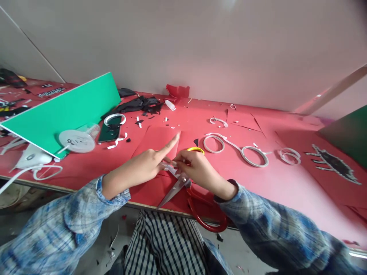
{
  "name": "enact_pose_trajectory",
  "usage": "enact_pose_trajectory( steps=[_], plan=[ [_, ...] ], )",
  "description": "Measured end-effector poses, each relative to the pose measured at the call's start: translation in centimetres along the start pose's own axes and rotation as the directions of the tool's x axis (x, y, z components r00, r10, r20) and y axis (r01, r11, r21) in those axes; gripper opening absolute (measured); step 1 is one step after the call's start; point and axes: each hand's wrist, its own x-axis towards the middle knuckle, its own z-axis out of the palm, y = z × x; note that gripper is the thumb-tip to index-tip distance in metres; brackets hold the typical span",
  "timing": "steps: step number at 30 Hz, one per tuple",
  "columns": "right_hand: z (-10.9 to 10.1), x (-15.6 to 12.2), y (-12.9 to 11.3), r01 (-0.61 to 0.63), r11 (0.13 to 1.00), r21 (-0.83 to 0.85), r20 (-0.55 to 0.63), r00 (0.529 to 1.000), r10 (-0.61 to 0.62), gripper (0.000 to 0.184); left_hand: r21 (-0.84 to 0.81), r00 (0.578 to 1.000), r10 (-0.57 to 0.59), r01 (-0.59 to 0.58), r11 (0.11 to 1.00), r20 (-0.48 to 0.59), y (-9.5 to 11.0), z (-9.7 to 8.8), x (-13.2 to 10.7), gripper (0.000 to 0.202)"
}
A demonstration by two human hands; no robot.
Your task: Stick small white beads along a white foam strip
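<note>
My left hand reaches in from the left, its index finger stretched out and its other fingers curled together. My right hand meets it with thumb and fingers pinched. Whatever small item is between their fingertips is too small to name. Just below the fingers, large scissors with red handles lie with their blades spread, partly covered by my right hand. A yellow curved piece shows behind the right knuckles, the rest of it hidden. Folded red paper lies under both hands.
Rolls of white tape lie to the right, beside red paper with a black leaf-like cutout. On the left stand a green board, a phone and a clear plastic cup. Black scraps and a small white bottle lie behind.
</note>
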Motion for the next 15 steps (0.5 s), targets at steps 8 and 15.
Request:
enact_pose_trajectory(
  steps=[8,15],
  plan=[
    [0.0,-0.1,2.1,-0.219,0.936,0.275,0.087,0.975,0.202,0.007,-0.434,0.972,-0.229,0.184,0.882,-0.053,-3.2,0.4,0.8,0.034],
    [0.3,-1.1,1.2,0.010,0.976,-0.216,-0.035,0.999,-0.018,0.021,-0.389,0.988,-0.151,0.125,0.913,-0.037,-4.6,1.5,1.9,0.027]
  ],
)
